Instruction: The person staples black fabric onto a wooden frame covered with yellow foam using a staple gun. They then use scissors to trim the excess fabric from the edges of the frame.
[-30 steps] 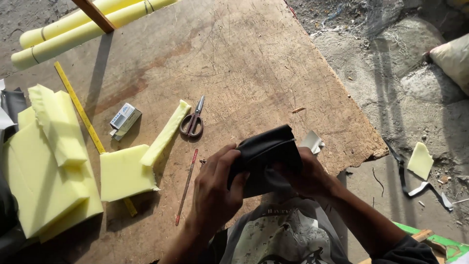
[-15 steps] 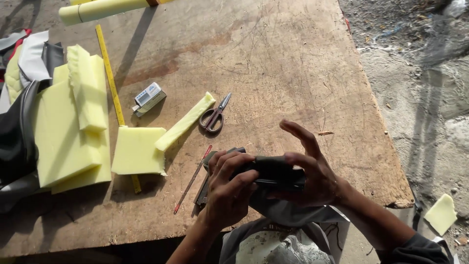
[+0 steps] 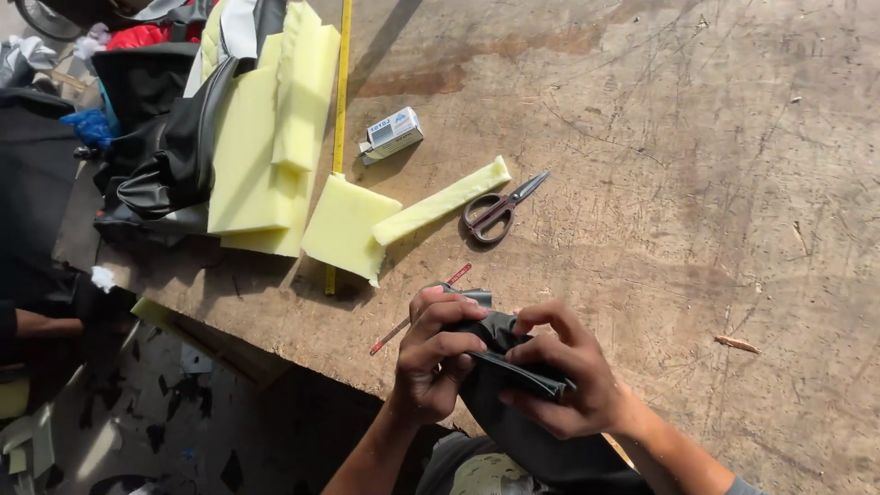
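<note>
Leather [image 3: 513, 353] is being folded, pinched shut between left hand [image 3: 435, 357] and right hand [image 3: 559, 376]; next, a firm crease seems called for.

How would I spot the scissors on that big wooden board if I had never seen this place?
Start at the scratched wooden board and find the yellow foam pieces on its left part. A narrow foam strip slants away from them, and the scissors lie just right of it, beyond the two hands holding black material. They are the only metal tool, with dark looped handles.
</note>
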